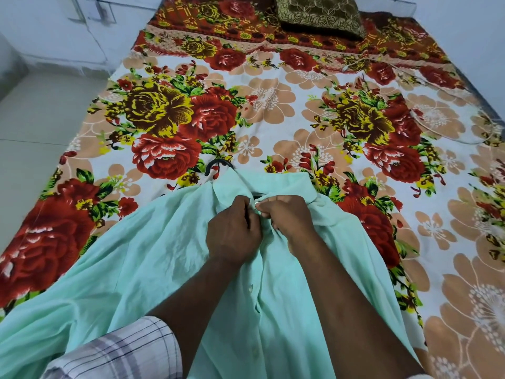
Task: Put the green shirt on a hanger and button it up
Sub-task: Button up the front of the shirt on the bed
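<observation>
Pale floor (41,119) edges the left of the frame beside a bed (273,105) spread with a bold floral sheet. At lower left, a checked sleeve (114,354) marks the person's near arm. The green shirt (136,269) lies front-up across the lower middle of the bed, and a dark hanger (216,166) shows only as a hook poking out above the collar, so the hanging step looks done. Just below the collar, the left hand (232,233) pinches one front edge of the shirt, its grip closed on the cloth. Lower buttons (250,289) run down the placket towards the bottom of the frame, apparently undone. The right hand (292,217) meets the left, its grip also narrow and pinching the opposite edge at what seems to be the top button. Buttoning appears to be just starting; the next move likely calls for easing that button through its hole, then working down. A brown cushion (319,17) sits at top centre-right.
</observation>
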